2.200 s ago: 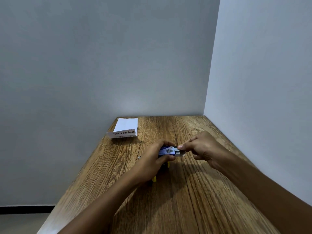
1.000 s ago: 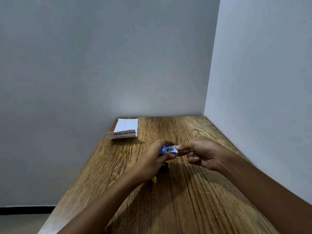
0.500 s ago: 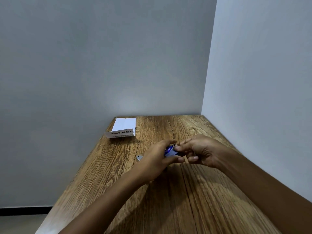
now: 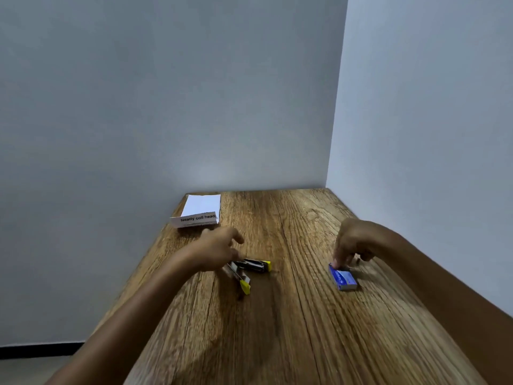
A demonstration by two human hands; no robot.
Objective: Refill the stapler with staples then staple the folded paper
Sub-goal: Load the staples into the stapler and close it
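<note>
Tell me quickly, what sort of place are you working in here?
Probably a plain indoor desk pushed into a room corner, perhaps a home or office. A wooden table meets two bare grey walls. On it lie only stationery: an opened stapler, a blue staple box and a folded paper.

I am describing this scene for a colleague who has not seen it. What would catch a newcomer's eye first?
The black and yellow stapler, swung open, lies mid-table at the left hand. Toward the right side the right hand touches the far end of a small blue staple box lying on the wooden table. A folded white paper lies in the far left corner.
</note>
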